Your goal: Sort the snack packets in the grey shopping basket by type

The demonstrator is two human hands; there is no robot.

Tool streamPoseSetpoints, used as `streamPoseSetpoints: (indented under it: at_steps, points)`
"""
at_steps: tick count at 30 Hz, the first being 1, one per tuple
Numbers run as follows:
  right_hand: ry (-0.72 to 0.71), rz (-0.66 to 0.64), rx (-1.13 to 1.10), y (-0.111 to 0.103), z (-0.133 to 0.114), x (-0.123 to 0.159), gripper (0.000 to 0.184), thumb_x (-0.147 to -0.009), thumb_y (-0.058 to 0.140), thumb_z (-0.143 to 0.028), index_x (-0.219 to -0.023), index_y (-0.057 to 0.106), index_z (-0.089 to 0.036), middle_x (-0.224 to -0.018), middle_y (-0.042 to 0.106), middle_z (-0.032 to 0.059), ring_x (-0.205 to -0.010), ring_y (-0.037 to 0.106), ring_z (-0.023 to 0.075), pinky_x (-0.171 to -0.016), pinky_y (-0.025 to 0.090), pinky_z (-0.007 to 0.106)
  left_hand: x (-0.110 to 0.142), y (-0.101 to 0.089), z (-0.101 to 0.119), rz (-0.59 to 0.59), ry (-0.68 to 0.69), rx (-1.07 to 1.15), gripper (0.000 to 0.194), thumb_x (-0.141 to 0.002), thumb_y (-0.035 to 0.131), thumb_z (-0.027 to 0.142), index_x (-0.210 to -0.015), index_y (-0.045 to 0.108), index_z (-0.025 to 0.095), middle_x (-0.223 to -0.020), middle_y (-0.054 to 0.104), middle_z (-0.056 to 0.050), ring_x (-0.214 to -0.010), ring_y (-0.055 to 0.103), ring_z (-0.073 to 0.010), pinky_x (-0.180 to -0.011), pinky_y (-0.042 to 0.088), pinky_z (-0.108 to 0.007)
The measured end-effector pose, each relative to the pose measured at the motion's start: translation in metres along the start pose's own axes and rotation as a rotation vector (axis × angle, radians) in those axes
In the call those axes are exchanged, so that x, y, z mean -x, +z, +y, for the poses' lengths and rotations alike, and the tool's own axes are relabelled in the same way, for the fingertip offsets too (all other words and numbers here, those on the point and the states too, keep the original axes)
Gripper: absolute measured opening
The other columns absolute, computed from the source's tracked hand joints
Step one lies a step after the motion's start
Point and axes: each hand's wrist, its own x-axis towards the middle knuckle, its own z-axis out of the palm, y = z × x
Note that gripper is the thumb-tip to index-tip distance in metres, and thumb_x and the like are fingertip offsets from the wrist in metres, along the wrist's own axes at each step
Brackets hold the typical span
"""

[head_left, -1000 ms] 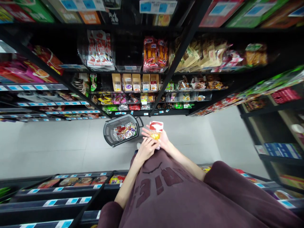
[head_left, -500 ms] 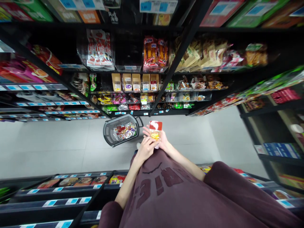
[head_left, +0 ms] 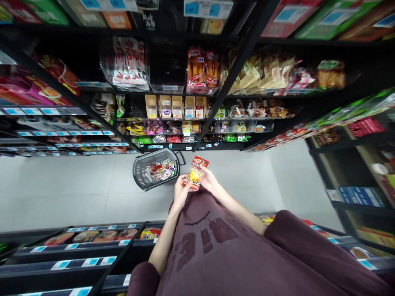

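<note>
Between my two hands is a small snack packet [head_left: 194, 174], with a red printed top and a clear middle that shows something yellow. My left hand [head_left: 182, 190] grips its lower left edge, the thumb lying on the front. On the other side, my right hand [head_left: 207, 178] pinches the right edge near the red top, its thumb across the front. Just left of the packet, on the floor, stands a dark grey shopping basket [head_left: 139, 172] holding many small wrapped packets [head_left: 160, 170]. Its handle [head_left: 182, 158] points towards my hands.
Tall black shelves [head_left: 216, 96] with bins of packaged snacks stand ahead. Low shelves with price tags [head_left: 70, 246] run behind me on the left. Another shelf unit [head_left: 358, 172] rises at the right. Pale tiled floor [head_left: 83, 185] lies between.
The packet has turned so its printed front and yellow contents face up. My left hand has shifted to its lower left edge, and my right hand from beneath it to the right edge.
</note>
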Motion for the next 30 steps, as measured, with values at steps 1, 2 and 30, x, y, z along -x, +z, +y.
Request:
streamPoseSetpoints:
  at_steps: [1,2,30]
  points:
    - [0.001,-0.010,0.019,0.000,0.000,0.000,0.021,-0.083,0.073,-0.022,-0.103,0.069,-0.015,-0.094,0.078,0.0078,-0.084,0.072,0.0210,-0.082,0.059,0.034,0.000,0.000,0.001,0.000,-0.005,0.001,0.052,-0.073,0.080,0.039,-0.113,0.055,0.017,-0.096,0.068,-0.005,-0.071,0.073,-0.0187,-0.064,0.065,-0.037]
    - [0.001,-0.021,0.036,0.000,0.001,0.000,0.022,-0.083,0.074,-0.022,-0.103,0.069,-0.015,-0.095,0.078,0.0078,-0.084,0.072,0.0211,-0.083,0.059,0.034,0.000,0.000,0.001,0.002,-0.010,0.000,0.051,-0.073,0.080,0.038,-0.112,0.055,0.017,-0.095,0.068,-0.005,-0.070,0.073,-0.0188,-0.063,0.065,-0.037]
    - [0.106,-0.146,0.585,-0.004,0.019,-0.011,0.036,-0.068,0.088,-0.029,-0.101,0.076,-0.018,-0.092,0.077,0.0036,-0.075,0.070,0.0152,-0.073,0.056,0.027,-0.011,-0.019,-0.011,0.250,0.186,-0.287,0.039,-0.092,0.056,0.053,-0.106,0.065,0.018,-0.102,0.076,-0.008,-0.089,0.073,-0.0209,-0.080,0.057,-0.030]
